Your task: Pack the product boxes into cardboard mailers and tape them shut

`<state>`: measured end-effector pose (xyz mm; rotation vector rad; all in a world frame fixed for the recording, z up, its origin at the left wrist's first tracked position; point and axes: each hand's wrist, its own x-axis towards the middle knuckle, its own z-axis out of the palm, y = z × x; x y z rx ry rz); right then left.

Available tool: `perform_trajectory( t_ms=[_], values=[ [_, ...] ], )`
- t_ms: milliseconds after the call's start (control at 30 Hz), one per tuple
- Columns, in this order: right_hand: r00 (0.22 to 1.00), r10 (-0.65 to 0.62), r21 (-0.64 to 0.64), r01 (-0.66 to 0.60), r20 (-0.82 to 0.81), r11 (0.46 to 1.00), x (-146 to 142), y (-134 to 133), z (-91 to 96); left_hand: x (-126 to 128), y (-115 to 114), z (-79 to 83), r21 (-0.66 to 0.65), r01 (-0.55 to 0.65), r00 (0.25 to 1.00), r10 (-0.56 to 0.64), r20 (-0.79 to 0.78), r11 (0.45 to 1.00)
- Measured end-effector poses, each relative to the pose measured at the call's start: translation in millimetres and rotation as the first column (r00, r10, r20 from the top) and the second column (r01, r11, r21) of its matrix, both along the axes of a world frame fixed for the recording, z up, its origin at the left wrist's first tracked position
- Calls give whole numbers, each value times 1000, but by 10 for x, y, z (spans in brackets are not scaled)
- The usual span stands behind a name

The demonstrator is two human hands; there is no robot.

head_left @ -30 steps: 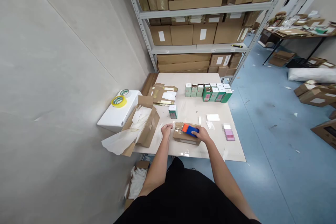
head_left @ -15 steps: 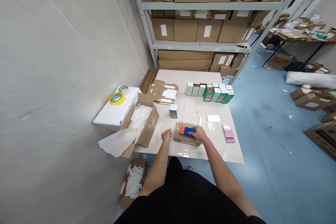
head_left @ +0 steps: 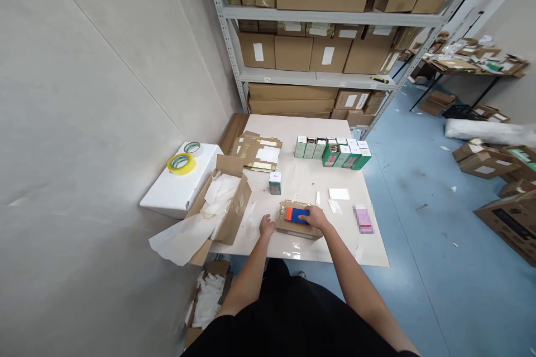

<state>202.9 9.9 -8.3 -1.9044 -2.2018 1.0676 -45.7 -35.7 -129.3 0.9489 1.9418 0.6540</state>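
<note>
A small cardboard box (head_left: 298, 230) lies near the front of the table, with clear tape on its top. My right hand (head_left: 316, 217) is closed on a blue block-shaped thing with an orange end (head_left: 296, 215), which is at the top of this box; its exact kind I cannot make out. Just left of the box, my left hand (head_left: 267, 226) has its fingers loosely apart and holds nothing visible. Farther back, a small green-and-white carton (head_left: 275, 183) stands upright.
An open carton (head_left: 238, 209) with white paper stands left, beside a white box (head_left: 167, 192) bearing a yellow tape roll (head_left: 181, 163). Flattened cardboard (head_left: 251, 152) and several green cartons (head_left: 343, 156) are at the back. White paper (head_left: 339, 194) lies right. A shelf (head_left: 276, 75) stands behind.
My left hand has gone from closed to fingers apart beside the cardboard box. My right hand keeps its hold on the blue-and-orange thing. The view has shifted slightly.
</note>
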Motion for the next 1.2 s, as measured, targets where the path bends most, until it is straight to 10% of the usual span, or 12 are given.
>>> perform_trajectory(
  t_ms=[100, 200, 333, 900, 1200],
  values=[
    [1000, 14, -3, -14, -6, 1000, 13, 4, 13, -144, 142, 165, 92, 216, 976, -216, -11, 972],
    [1000, 21, -5, -21, -4, 1000, 17, 15, 21, -178, 360, 361, 90, 710, 703, -699, -130, 698],
    [998, 52, -7, -52, 21, 999, 25, 56, 22, -39, 605, 492, -17, 845, 525, -835, -166, 535],
    [999, 48, -78, -49, -14, 996, 150, 113, 63, 13, 649, 532, 201, 470, 863, -495, 98, 859],
    [1000, 10, -38, -11, -21, 999, 420, 40, 54, 13, 609, 586, 138, 503, 845, -519, 126, 853]
  ],
)
